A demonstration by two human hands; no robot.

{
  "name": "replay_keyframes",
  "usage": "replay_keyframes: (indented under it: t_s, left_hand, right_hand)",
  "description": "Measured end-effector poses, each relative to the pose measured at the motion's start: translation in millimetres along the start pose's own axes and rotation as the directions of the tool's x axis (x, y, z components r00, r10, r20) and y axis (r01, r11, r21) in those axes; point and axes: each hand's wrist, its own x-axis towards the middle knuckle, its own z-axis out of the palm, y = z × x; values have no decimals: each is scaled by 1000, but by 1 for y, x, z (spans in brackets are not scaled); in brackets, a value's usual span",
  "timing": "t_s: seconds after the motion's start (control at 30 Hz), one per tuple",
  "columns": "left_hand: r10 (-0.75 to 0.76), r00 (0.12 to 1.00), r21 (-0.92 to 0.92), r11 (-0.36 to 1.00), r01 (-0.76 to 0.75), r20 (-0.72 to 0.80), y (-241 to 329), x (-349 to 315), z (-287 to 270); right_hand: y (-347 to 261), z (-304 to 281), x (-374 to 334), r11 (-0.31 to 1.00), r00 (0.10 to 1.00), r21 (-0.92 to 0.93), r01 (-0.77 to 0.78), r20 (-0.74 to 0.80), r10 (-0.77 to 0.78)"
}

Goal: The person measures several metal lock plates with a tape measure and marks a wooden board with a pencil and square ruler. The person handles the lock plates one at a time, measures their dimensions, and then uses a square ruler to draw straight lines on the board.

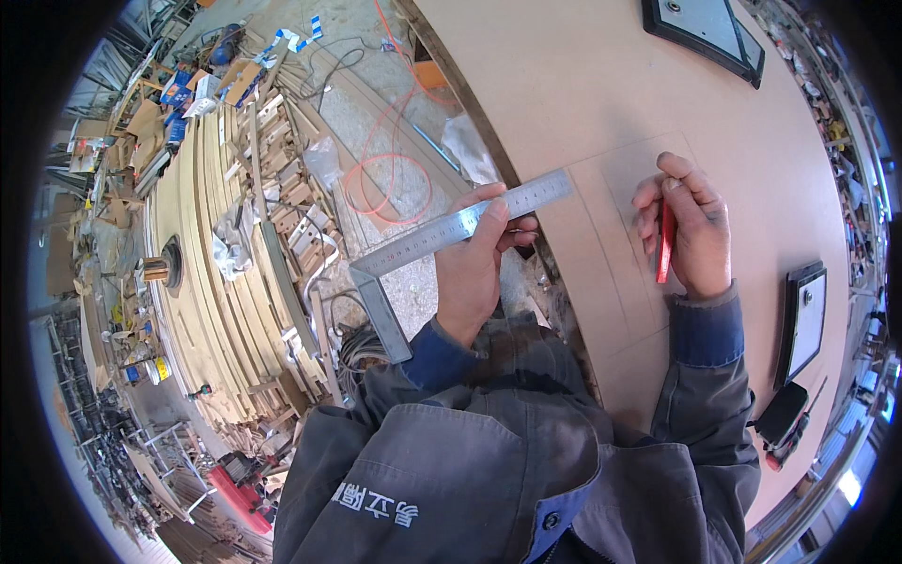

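Note:
My left hand (476,268) grips a steel try square (427,239) near the middle of its long blade, thumb on top. The blade's far end reaches over the edge of a large tan board (601,235), while the thick short arm hangs at the lower left. Above the board, my right hand (693,221) is closed around a flat red carpenter's pencil (666,244), which points down toward me. Thin pencil lines forming a rectangle show on the board beneath and beside this hand.
Black-framed panels with a light face (805,324) lie at the board's right and far edges. Near the right one sits a black object (782,414). Stacked wooden strips (211,263) and offcuts fill the left side. An orange hose (390,174) coils on the floor.

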Motion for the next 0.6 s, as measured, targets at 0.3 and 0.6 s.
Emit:
replay_keyframes:
  t_s: [0.3, 0.6]
  left_hand:
    - [9, 1000, 1, 1000, -9, -27, -1, -1, 5]
    - [-2, 999, -4, 1000, 2, -52, 2, 0, 6]
  right_hand:
    - [-1, -19, 7, 887, 975, 460, 37, 179, -134]
    - [6, -26, 10, 883, 975, 467, -51, 215, -57]
